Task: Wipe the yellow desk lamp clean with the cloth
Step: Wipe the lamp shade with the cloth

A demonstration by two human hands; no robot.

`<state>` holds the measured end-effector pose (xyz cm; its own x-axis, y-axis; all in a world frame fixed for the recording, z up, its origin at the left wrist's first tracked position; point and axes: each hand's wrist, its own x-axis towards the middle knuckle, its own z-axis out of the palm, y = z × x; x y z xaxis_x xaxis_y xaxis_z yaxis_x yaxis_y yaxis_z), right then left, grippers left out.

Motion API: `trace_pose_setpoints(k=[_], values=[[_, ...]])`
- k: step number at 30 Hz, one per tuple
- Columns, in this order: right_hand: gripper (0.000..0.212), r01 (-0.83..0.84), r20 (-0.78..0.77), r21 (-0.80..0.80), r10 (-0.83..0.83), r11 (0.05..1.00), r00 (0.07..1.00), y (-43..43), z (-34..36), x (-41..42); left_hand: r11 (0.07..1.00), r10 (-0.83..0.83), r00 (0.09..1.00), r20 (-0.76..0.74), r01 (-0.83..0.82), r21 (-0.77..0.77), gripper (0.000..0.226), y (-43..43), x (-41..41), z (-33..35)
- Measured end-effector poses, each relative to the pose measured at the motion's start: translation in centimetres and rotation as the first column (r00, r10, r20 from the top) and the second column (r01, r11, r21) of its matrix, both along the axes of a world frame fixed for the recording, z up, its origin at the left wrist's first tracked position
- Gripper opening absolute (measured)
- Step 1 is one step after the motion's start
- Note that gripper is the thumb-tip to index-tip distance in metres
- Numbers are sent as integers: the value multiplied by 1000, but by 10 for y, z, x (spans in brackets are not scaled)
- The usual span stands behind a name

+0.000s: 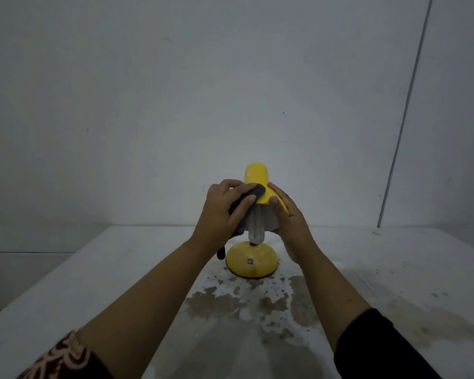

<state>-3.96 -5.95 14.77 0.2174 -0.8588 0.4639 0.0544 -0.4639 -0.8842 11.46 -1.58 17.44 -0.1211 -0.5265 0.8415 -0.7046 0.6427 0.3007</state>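
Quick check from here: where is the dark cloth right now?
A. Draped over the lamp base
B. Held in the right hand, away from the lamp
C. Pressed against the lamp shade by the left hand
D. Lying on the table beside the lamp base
C: the left hand presses the dark cloth onto the yellow lamp shade, while the right hand steadies the shade's other side without any cloth.

The left hand [220,212] covers most of the dark cloth [66,191]; only bits show at its twelve and six o'clock. The right hand [290,222] hides the yellow desk lamp [256,176] shade's three o'clock side. The lamp's neck is unseen behind the bulb [256,228]. The red mark [250,260] on the base is too small to read.
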Motion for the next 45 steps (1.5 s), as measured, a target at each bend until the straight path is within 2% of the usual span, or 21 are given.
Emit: trace_pose_setpoints(k=[2,5,7,10,13,15,16,19,20,22,24,28,31,33,35,37,38,40,42,44,45], values=[[76,6,9,-1,-6,1000,1000,0,-1,2,1000,-1,1000,2,1,-26,36,-3,6,-6],[78,14,27,0,-14,1000,1000,-2,-1,3,998,-33,986,-163,42,54,31,-10,12,2],[75,3,15,-3,-3,1000,1000,-4,0,1,995,-36,982,-187,52,82,29,-12,10,8],[74,-5,10,11,5,1000,1000,-6,-1,-2,997,-61,995,-77,65,48,33,-4,5,4],[75,-18,19,15,18,1000,1000,-5,-2,-2,995,-40,997,64,46,-89,39,1,10,-6],[76,-22,26,16,21,1000,999,-4,-3,-2,990,-57,992,109,70,-120,37,-1,18,-10],[77,-20,28,16,20,1000,999,-4,-3,-1,993,-79,994,80,86,-86,34,-3,21,-10],[75,-11,15,15,10,1000,1000,-4,-1,-1,988,-123,977,-177,138,74,25,-8,20,0],[73,-10,11,16,10,1000,1000,-4,0,-1,985,-120,968,-219,145,98,25,-9,18,4],[66,-15,18,21,15,1000,1000,-5,0,-2,985,-128,976,-175,147,95,28,-8,12,9],[60,-21,23,22,21,1000,1000,-5,0,-3,991,-127,990,-59,130,45,28,-5,6,9],[56,-33,24,25,32,999,999,-2,-1,-3,988,-48,991,123,65,-142,29,0,8,-1],[65,-25,18,41,25,999,1000,2,-1,-3,967,-17,985,169,60,-249,33,1,19,-15],[65,-10,-5,32,11,999,1000,3,2,-3,966,4,990,142,33,-255,34,2,25,-21],[63,2,-25,30,-1,1000,1000,3,5,-5,983,1,999,-47,-10,-184,30,2,26,-19],[65,14,-40,36,-13,999,999,3,8,-6,996,-22,937,-350,-9,-86,27,-1,23,-5],[65,19,-47,37,-18,999,999,3,9,-6,999,-14,903,-429,-6,-47,27,-2,22,4],[60,24,-40,27,-23,999,999,5,11,-3,999,-13,928,-371,27,33,26,-7,18,21],[52,16,-8,25,-15,1000,1000,5,10,-1,983,-65,981,-182,94,157,26,-11,9,33],[57,18,19,19,-18,1000,1000,5,8,0,956,-93,995,-47,102,277,25,-15,2,37],[65,27,22,17,-27,999,999,5,6,0,947,-97,995,-33,102,305,25,-17,1,38]])
